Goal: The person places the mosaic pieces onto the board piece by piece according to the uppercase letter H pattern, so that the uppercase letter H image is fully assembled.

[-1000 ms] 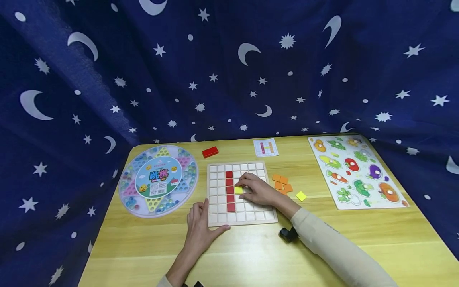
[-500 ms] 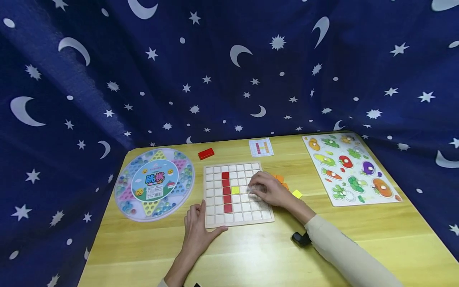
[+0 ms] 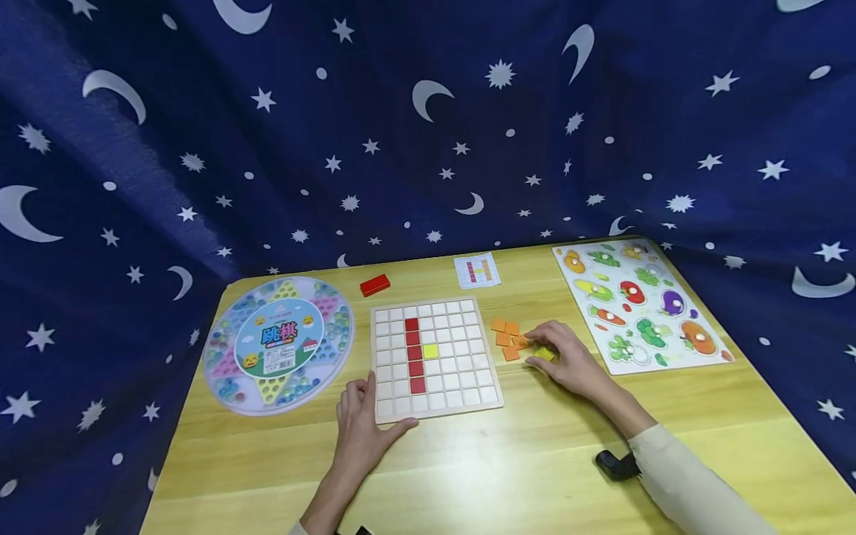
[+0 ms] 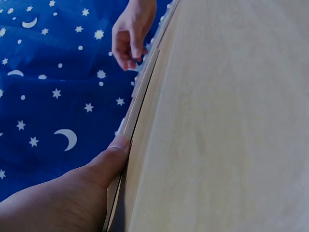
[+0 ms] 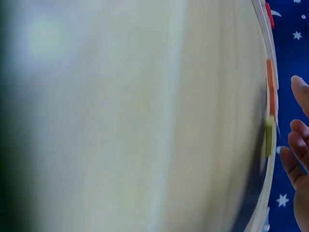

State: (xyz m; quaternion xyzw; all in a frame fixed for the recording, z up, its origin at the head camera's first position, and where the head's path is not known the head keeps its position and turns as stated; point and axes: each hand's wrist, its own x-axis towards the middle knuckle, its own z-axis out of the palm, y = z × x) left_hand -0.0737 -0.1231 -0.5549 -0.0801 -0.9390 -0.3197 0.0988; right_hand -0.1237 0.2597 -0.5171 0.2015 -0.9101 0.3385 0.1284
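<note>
Loose yellow tile (image 3: 545, 354) lies right of the board (image 3: 464, 332), beside orange tiles (image 3: 504, 339). Right hand (image 3: 570, 361) over it, fingers parted, not gripping. Left hand (image 3: 358, 426) braces board's near-left corner, fingers spread. Likely tile-pickup step; next needs a pinch.

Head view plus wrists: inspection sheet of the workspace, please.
Surface: pale wooden table; glare near front.
Job's things: square white-celled wooden board; five red square tiles in a column, one yellow square tile beside the third; loose orange square tiles at right; printed paper card behind.
Clutter: red rectangular block, round plastic marble game, vegetable puzzle board.
Hands: left hand at board's near-left corner; right hand at loose yellow square, contact unclear.
Cables: nothing seen.
Surroundings: dark-blue fabric, white moons and stars.
</note>
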